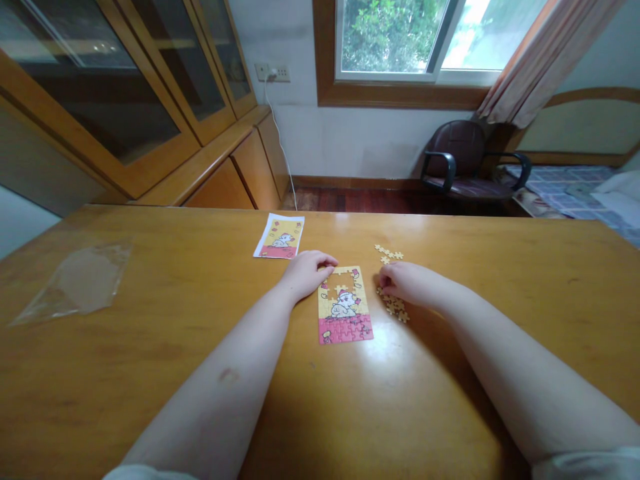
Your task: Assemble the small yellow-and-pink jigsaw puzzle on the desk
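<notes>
A jigsaw puzzle (345,328) lies on the table before me, pink below and yellow above, with a white cartoon animal in a red hat. Bare wood shows through a gap in its upper part. My left hand (309,272) rests at the puzzle's upper left edge, fingers stretched out, touching it. Right of the puzzle, my right hand (399,280) has its fingers pinched down among loose yellow puzzle pieces (395,307); whether a piece is between the fingertips is hidden. More pieces (387,253) lie just beyond that hand.
A printed picture (281,237) of the same design lies beyond my left hand. On the left of the wooden table (200,267) is a clear plastic bag (83,280). Past the table stand a glass-door cabinet (215,150) and a dark armchair (457,157).
</notes>
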The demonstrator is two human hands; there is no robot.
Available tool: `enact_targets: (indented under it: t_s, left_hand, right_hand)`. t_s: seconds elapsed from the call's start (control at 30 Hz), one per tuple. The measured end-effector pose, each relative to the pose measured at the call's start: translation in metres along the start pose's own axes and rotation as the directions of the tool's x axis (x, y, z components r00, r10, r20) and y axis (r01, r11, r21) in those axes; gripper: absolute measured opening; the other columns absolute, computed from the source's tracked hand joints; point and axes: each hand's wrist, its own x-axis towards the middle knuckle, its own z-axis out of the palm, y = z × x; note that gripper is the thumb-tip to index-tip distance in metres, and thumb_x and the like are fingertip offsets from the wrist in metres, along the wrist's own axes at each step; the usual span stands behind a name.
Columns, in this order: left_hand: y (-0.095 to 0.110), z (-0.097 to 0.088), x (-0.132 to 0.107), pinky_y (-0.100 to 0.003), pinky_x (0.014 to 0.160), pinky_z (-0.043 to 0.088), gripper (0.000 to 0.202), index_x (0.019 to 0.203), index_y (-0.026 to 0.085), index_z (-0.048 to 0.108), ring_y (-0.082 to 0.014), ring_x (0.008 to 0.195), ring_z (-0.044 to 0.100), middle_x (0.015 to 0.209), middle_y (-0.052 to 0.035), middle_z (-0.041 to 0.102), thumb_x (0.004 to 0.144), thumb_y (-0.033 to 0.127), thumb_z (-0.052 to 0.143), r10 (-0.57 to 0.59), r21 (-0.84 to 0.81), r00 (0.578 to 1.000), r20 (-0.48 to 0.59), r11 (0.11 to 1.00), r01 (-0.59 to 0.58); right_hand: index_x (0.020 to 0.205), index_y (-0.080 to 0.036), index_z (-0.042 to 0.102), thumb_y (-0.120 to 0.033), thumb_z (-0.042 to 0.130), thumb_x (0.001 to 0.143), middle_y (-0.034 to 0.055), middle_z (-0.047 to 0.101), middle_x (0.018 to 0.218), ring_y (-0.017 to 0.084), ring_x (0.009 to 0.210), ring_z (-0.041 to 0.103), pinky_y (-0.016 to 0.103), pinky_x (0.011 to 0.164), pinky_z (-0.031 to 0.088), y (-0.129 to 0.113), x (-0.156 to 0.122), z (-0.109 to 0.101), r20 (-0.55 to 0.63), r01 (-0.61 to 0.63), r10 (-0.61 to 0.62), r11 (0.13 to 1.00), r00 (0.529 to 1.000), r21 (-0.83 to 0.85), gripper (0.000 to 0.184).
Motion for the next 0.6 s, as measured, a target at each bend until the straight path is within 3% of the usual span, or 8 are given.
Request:
enact_targets:
  t_s: [0.33,0.6]
  left_hand:
    - [0.000,0.001,0.000,-0.034,0.087,0.048,0.023,0.097,0.023,0.073,-0.0205,0.096,0.062,0.099,-0.0027,0.072,0.082,0.027,0.056,-0.001,-0.009,1.000,0.009,1.000,0.001]
    - [0.001,0.000,0.000,-0.035,0.089,0.048,0.024,0.099,0.024,0.073,-0.0211,0.097,0.062,0.101,-0.0025,0.072,0.083,0.028,0.055,0.001,0.010,1.000,0.007,1.000,-0.001]
  right_hand:
    - [0.086,-0.019,0.072,-0.019,0.061,0.076,0.0042,0.071,0.083,0.016,0.072,0.060,0.024,0.063,0.040,-0.011,-0.003,-0.005,0.003,0.028,-0.029,0.989,1.000,0.148,0.016]
    - [0.087,-0.021,0.074,-0.022,0.062,0.083,0.0039,0.071,0.088,0.016,0.079,0.062,0.024,0.074,0.045,-0.050,-0.014,0.011,-0.088,0.165,-0.144,0.929,0.986,0.331,0.013]
